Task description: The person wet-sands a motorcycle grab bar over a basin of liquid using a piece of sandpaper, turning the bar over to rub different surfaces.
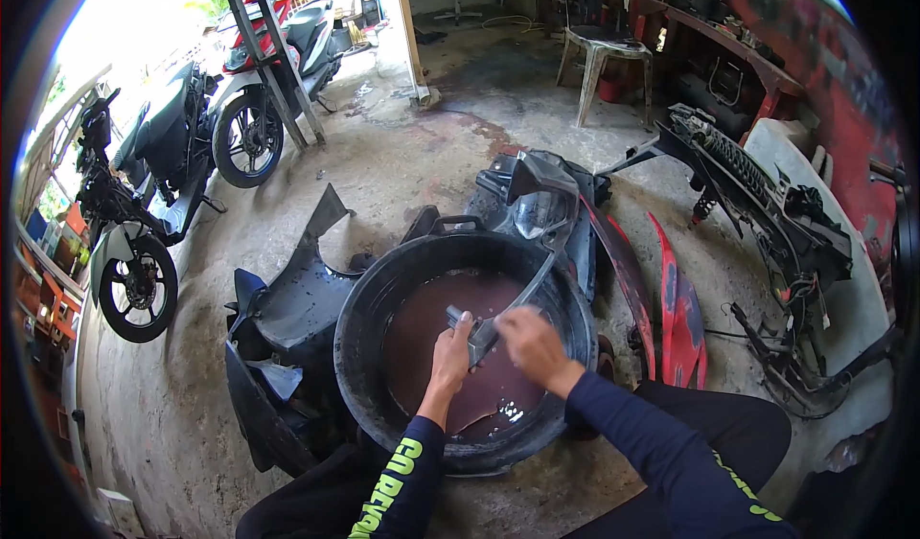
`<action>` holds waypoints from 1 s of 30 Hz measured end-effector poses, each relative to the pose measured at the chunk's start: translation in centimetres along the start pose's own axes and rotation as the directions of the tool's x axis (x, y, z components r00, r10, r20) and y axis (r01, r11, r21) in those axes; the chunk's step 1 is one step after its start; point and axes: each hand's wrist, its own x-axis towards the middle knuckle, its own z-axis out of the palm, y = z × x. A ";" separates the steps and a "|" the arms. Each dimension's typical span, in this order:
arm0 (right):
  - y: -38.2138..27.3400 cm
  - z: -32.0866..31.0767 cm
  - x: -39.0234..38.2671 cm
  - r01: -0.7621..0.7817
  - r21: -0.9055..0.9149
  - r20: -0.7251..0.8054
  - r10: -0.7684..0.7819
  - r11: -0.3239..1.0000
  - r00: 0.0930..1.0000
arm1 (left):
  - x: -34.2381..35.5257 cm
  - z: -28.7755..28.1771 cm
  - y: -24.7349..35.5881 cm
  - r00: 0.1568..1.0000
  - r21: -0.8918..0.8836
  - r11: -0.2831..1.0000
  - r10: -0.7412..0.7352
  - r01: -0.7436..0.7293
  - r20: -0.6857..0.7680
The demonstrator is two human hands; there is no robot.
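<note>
Over a black round tub [352, 366] of brownish water, my left hand [448, 359] grips a grey plastic motorcycle panel [486, 340]. A narrow curved arm of the panel runs up and to the right, across the tub's far rim. My right hand [537, 349] is closed just right of the gripped part, its fingers curled and a little blurred. Whatever those fingers hold, if anything, is hidden. Low in the tub, a thin brownish piece [476, 421] shows at the water's surface near a bright reflection.
Dark fairing parts [297, 295] lie left of the tub. Red fairing strips [682, 319] and a stripped motorcycle frame [767, 204] are to the right. A headlight unit [533, 215] sits behind the tub. Motorcycles [158, 156], a metal post and a plastic chair [606, 50] stand farther back.
</note>
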 end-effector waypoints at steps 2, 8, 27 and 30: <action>0.9 -0.1 1.1 -0.072 -0.077 -0.004 0.072 0.994 0.997 | 0.2 -0.1 0.0 1.000 0.008 1.000 -0.006 0.006 0.009; 1.2 0.3 0.2 0.038 -0.056 -0.006 -0.039 0.998 0.999 | 0.3 -0.1 -0.3 1.000 0.047 0.999 -0.010 0.010 -0.005; -3.1 0.1 0.1 0.151 -0.026 0.054 -0.150 0.988 0.987 | 1.0 -0.7 -0.2 1.000 -0.008 1.000 -0.017 0.017 -0.013; 1.1 0.4 -0.5 0.059 -0.125 0.001 -0.059 0.990 0.998 | 0.2 0.6 0.0 0.998 -0.031 0.998 -0.059 0.059 -0.012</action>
